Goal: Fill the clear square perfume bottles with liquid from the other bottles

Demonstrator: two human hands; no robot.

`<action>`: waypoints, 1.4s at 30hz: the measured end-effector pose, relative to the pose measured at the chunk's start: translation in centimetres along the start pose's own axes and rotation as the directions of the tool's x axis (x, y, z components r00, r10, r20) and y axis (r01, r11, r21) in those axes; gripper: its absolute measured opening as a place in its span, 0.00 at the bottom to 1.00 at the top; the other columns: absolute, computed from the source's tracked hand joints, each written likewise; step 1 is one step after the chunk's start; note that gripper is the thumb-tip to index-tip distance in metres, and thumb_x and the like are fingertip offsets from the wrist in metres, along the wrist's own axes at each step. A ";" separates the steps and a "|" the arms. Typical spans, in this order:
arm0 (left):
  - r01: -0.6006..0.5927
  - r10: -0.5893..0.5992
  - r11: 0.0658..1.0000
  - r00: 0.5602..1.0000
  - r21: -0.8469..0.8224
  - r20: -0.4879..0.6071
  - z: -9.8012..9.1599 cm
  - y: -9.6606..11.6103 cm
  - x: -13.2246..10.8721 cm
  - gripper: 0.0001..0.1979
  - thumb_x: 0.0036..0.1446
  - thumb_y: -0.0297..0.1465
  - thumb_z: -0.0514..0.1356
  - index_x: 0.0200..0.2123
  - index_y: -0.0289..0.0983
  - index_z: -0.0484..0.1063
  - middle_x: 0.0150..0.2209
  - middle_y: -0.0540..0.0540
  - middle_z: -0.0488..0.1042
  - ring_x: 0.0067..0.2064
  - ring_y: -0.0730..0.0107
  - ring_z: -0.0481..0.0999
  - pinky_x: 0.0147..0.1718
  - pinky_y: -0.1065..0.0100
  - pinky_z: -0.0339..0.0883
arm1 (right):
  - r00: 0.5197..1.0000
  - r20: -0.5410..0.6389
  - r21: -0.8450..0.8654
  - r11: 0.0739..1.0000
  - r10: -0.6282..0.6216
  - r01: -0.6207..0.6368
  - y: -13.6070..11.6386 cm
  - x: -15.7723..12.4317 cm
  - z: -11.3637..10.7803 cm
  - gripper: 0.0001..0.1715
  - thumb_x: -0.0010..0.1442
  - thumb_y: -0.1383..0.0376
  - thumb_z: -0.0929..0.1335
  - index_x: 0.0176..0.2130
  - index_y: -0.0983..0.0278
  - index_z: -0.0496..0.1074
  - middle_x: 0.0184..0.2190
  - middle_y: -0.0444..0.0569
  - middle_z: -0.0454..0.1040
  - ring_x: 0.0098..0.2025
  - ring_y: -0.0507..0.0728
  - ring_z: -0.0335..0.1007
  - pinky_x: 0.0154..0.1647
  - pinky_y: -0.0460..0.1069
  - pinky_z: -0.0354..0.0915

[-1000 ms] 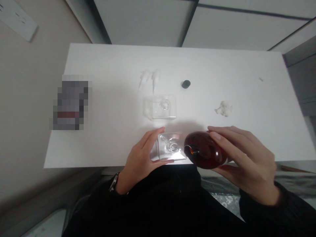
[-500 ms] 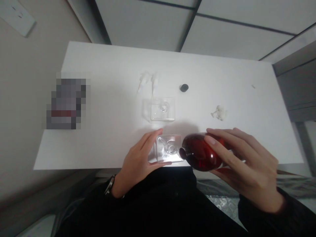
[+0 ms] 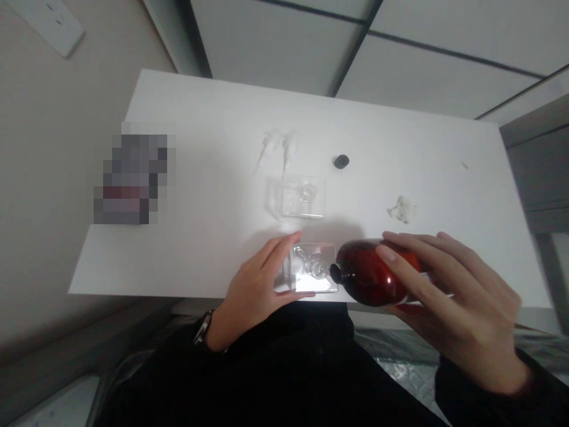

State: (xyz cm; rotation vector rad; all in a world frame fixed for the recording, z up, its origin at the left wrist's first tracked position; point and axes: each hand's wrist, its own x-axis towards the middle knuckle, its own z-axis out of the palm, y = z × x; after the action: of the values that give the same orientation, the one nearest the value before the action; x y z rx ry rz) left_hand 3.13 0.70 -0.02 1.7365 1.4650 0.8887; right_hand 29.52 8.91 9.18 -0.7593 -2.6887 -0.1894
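My left hand [image 3: 253, 287] is closed around the left part of a clear, square-sided glass bottle [image 3: 304, 283] at the table's near edge, thumb on the near side and fingers on the far side. In my right hand [image 3: 466, 302] is a dark red, see-through bottle [image 3: 376, 276], tipped on its side with its uncapped mouth pointing left. That mouth lies close beside the round opening of the clear bottle; whether they touch or any liquid flows, I cannot tell. A second clear glass bottle [image 3: 302, 204] stands just beyond.
On the white table [image 3: 200, 178] are a small black cap [image 3: 341, 161], a crumpled white wad [image 3: 403, 209] and two white objects with thin tails [image 3: 290, 142]. A blurred-out object [image 3: 128, 178] lies at the left. Cabinet panels [image 3: 275, 53] rise behind the table.
The whole view has shifted, so the table's things appear further right. The red bottle's mouth sits slightly nearer the clear bottle's opening. Both hands keep their hold.
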 end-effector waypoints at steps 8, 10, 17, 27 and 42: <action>0.001 -0.001 1.000 1.000 -0.014 0.010 -0.2 0.1 0.0 0.47 0.58 0.42 0.73 0.73 0.51 0.53 0.66 0.40 0.70 0.65 0.50 0.75 0.61 0.50 0.75 | 1.000 0.009 -0.025 1.000 -0.001 0.001 0.2 -0.1 -0.2 0.45 0.67 0.62 0.73 0.76 0.60 0.56 0.55 0.66 0.80 0.50 0.73 0.80 0.52 0.67 0.76; 0.006 -0.006 1.000 1.000 -0.013 0.010 -0.1 0.1 -0.1 0.46 0.59 0.42 0.73 0.73 0.51 0.52 0.66 0.40 0.70 0.64 0.49 0.75 0.60 0.50 0.76 | 1.000 0.010 -0.028 1.000 0.007 -0.007 0.2 -0.1 -0.3 0.46 0.66 0.63 0.74 0.76 0.58 0.56 0.55 0.65 0.80 0.50 0.72 0.80 0.53 0.67 0.76; -0.005 0.005 1.000 1.000 -0.011 0.005 0.1 0.1 0.0 0.46 0.59 0.43 0.72 0.73 0.51 0.52 0.67 0.40 0.70 0.64 0.49 0.75 0.59 0.50 0.77 | 1.000 0.004 -0.060 0.998 -0.028 0.028 0.3 0.5 -1.0 0.46 0.65 0.65 0.74 0.75 0.60 0.57 0.52 0.69 0.81 0.47 0.75 0.80 0.44 0.67 0.78; -0.034 0.034 0.999 0.999 -0.005 -0.018 0.2 0.0 0.1 0.48 0.57 0.41 0.74 0.73 0.49 0.52 0.66 0.39 0.71 0.63 0.48 0.76 0.58 0.49 0.78 | 1.000 0.001 -0.055 0.998 0.008 -0.008 0.1 0.4 -1.0 0.46 0.66 0.67 0.73 0.75 0.57 0.56 0.54 0.68 0.80 0.50 0.75 0.80 0.43 0.66 0.78; -0.055 0.040 0.989 0.994 -0.136 -0.106 1.7 -1.4 -0.9 0.62 0.56 0.35 0.76 0.74 0.56 0.29 0.68 0.37 0.68 0.64 0.48 0.76 0.59 0.45 0.78 | 1.000 -0.011 -0.082 0.996 -0.020 0.019 0.4 0.2 -0.9 0.44 0.67 0.66 0.73 0.75 0.57 0.57 0.54 0.66 0.81 0.50 0.73 0.81 0.42 0.62 0.79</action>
State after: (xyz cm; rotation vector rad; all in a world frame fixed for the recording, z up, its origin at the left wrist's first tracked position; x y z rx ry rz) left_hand 3.71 -0.15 -2.15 1.6503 1.3972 1.0940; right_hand 29.82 9.14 10.14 -0.7542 -2.6921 -0.3097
